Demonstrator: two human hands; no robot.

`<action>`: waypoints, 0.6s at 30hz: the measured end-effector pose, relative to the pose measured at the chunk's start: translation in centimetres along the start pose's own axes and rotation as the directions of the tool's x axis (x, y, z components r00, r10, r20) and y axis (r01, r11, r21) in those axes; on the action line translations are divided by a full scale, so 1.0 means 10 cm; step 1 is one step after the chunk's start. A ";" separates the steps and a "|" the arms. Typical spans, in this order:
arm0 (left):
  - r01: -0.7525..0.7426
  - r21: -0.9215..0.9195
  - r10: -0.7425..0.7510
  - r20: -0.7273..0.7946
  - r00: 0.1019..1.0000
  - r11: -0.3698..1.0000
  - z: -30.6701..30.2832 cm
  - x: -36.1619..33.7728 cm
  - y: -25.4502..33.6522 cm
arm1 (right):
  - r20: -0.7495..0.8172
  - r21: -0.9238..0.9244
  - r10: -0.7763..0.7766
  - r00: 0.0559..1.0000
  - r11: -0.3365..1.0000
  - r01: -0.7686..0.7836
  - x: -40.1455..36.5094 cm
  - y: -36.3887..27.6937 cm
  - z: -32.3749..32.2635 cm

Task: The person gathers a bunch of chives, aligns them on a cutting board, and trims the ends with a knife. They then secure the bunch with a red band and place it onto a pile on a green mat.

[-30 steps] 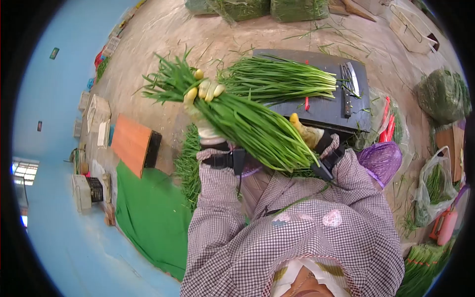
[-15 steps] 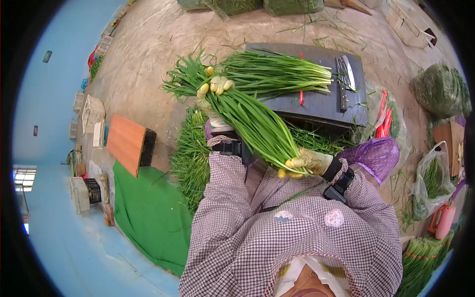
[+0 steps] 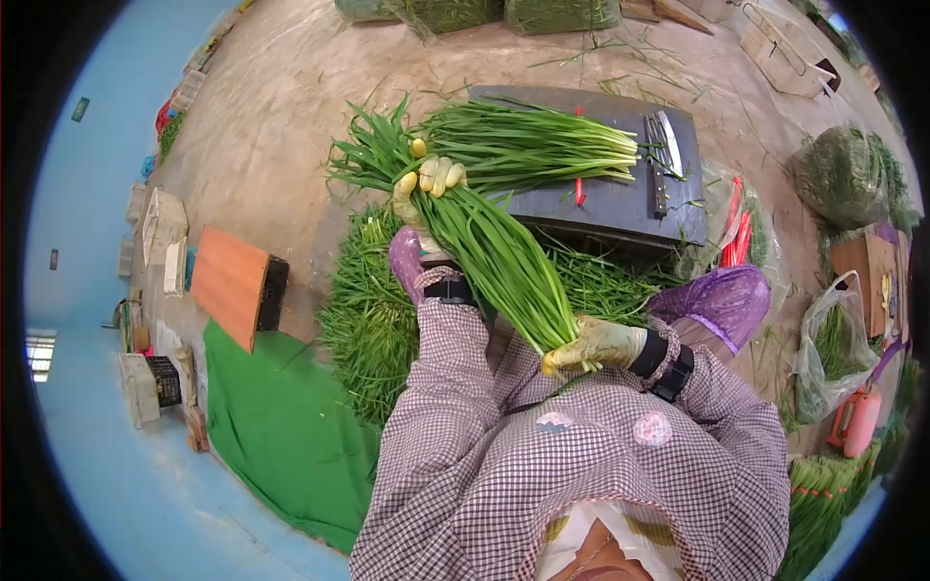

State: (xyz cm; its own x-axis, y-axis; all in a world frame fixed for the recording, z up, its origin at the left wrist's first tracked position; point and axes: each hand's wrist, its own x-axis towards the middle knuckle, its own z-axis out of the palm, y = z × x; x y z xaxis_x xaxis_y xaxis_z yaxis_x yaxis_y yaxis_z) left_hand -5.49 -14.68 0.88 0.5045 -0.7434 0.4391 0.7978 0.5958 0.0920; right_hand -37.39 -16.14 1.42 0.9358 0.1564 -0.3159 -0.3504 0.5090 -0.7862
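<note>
A long bunch of garlic chives (image 3: pixel 499 254) stretches diagonally between my two gloved hands, above my lap. My left hand (image 3: pixel 431 179) is wrapped round its leafy end, with green tips fanning out beyond the fingers. At the pale stalk ends, my right hand (image 3: pixel 599 345) closes round the bunch; part of its fingers is hidden. A second bunch of chives (image 3: pixel 533 143) lies on the dark board (image 3: pixel 620 201), across a red tie (image 3: pixel 579 192). Beside its cut ends rests a knife (image 3: pixel 662 160) with a black handle, among other blade-like metal.
Loose chives (image 3: pixel 366 334) are heaped left of my legs, near a green cloth (image 3: pixel 286 426) and an orange board (image 3: pixel 229 281). Red strips (image 3: pixel 736 240) lie in plastic right of the dark board. Farther right are a bagged bundle (image 3: pixel 843 174) and a pink container (image 3: pixel 859 423).
My right hand has turned at the stalk ends, and its fingers now show less below the bunch. The bunch hangs slightly steeper. The whole view has shifted a little.
</note>
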 end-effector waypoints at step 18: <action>-0.025 0.579 0.318 -0.410 0.855 0.815 0.01 -0.01 0.42 | -0.338 -0.196 -0.756 0.560 -0.525 -0.828 -2.99 -1.24 -1.17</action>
State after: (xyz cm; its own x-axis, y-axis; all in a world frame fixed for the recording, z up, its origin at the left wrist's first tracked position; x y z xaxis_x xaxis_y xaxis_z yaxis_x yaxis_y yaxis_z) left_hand -2.23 -12.06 1.32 0.8203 -0.5706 0.0383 0.4460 0.6802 0.5818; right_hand -61.42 -37.03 14.40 0.7764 -0.5836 0.2381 -0.5981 -0.5629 0.5704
